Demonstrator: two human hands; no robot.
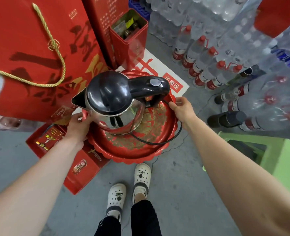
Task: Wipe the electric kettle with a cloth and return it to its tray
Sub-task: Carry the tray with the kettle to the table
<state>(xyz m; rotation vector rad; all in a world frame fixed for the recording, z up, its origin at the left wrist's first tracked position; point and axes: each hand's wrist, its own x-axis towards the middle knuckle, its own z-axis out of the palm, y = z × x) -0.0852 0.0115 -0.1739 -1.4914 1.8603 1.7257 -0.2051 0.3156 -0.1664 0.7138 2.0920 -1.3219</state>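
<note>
A steel electric kettle [118, 103] with a black lid and black handle stands on a round red tray [135, 154] with gold patterns and a scalloped rim. Its black cord [173, 137] loops over the tray's right side. My left hand [78, 126] grips the tray's left rim, below the kettle's spout. My right hand [183, 110] holds the tray's right rim where the cord passes. The tray is held above the floor between both hands. No cloth is in view.
Red gift bags and boxes [30, 57] stand to the left and behind, with a red box [83, 169] on the floor under the tray. Water bottles [207, 65] and wrapped bottle packs fill the right. A green stool [280, 159] stands at the right. My feet [129, 188] are below.
</note>
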